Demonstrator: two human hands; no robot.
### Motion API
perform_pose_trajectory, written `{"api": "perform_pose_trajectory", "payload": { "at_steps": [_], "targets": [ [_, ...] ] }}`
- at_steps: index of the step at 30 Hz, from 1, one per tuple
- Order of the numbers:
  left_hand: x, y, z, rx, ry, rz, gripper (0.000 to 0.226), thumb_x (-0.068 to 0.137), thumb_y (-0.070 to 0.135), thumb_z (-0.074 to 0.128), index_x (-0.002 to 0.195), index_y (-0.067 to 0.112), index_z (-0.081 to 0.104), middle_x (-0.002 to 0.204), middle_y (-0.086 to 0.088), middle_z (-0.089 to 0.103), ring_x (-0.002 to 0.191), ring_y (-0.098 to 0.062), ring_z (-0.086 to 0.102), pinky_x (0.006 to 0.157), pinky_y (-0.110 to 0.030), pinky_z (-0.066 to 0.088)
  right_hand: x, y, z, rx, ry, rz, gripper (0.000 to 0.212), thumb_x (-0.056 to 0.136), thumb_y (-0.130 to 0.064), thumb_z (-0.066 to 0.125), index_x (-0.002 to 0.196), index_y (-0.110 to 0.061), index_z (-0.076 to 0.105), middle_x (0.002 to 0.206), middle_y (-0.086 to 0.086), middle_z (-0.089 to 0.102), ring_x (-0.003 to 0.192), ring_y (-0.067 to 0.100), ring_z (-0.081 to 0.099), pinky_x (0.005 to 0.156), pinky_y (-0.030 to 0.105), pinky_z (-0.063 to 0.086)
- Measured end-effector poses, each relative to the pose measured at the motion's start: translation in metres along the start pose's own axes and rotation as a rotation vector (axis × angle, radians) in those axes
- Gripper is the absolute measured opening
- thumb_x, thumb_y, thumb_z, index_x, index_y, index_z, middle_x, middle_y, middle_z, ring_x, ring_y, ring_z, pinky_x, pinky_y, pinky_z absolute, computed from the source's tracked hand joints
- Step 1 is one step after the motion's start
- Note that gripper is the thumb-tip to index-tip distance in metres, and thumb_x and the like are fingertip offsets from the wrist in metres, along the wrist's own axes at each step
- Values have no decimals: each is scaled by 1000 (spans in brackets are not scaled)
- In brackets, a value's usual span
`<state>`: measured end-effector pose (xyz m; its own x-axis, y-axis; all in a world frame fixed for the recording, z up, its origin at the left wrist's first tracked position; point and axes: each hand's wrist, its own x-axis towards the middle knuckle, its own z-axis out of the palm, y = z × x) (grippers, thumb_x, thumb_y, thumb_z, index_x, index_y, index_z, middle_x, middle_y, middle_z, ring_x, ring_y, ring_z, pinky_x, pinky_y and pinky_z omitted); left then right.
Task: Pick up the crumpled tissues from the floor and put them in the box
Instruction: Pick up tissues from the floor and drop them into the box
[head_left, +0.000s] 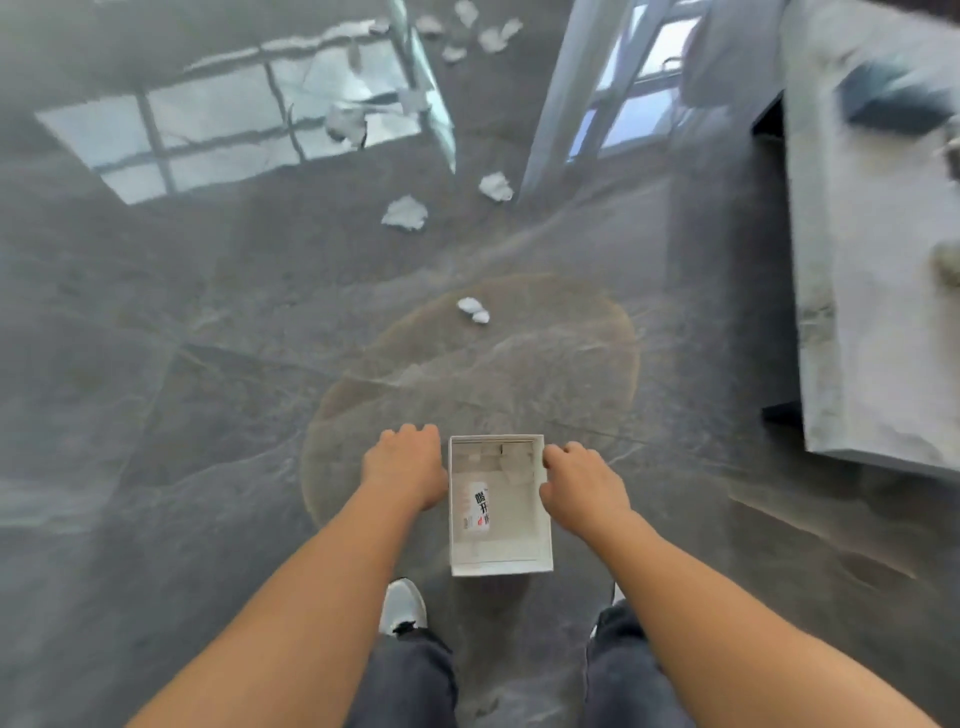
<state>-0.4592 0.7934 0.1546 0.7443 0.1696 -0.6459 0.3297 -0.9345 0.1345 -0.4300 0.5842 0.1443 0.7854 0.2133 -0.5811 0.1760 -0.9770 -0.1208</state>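
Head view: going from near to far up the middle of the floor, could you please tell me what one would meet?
White shoe → box → lone small tissue → larger tissue → tissue beside the pole → tissue on the window reflection → far cluster of tissues.

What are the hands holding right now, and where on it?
The white box, open side up, held from both sides: left hand on its left long wall, right hand gripping the right wall near the far end.

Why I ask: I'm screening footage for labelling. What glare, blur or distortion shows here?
Head view: window glare on the glossy floor washes out one tissue upper left; the table at right is blur-smeared; wide-angle distortion bends outer lines; the box looks fairly sharp.
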Motion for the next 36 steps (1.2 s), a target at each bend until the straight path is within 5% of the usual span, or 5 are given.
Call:
{"api": "perform_pose_trajectory", "payload": {
  "at_steps": [9, 20, 36],
  "targets": [
    [-168, -13, -150, 109, 86, 112, 38, 85, 24, 50, 121, 12, 50, 127, -14, 52, 118, -36, 51, 89, -43, 45, -172, -89, -138, 229, 198, 48, 26, 85, -21, 48, 109, -15, 54, 114, 8, 55, 107, 32, 52, 81, 40, 48],
    [-259, -57, -168, 285, 160, 177, 35, 87, 27, 52, 119, 14, 50, 124, -11, 54, 116, -33, 53, 84, -43, 47, -253, -136, -152, 194, 264, 54, 25, 87, -19, 46, 111, -13, 54, 118, 9, 53, 110, 32, 51, 82, 39, 45],
    [-25, -123, -313, 390, -3, 337, 28, 85, 25, 50, 109, 15, 61, 117, -9, 61, 107, -32, 61, 75, -36, 46, -43, -238, -239, 197, -11, 257, 25, 87, -21, 46, 105, -13, 61, 116, 11, 61, 105, 33, 59, 83, 37, 48]
  ]
}}
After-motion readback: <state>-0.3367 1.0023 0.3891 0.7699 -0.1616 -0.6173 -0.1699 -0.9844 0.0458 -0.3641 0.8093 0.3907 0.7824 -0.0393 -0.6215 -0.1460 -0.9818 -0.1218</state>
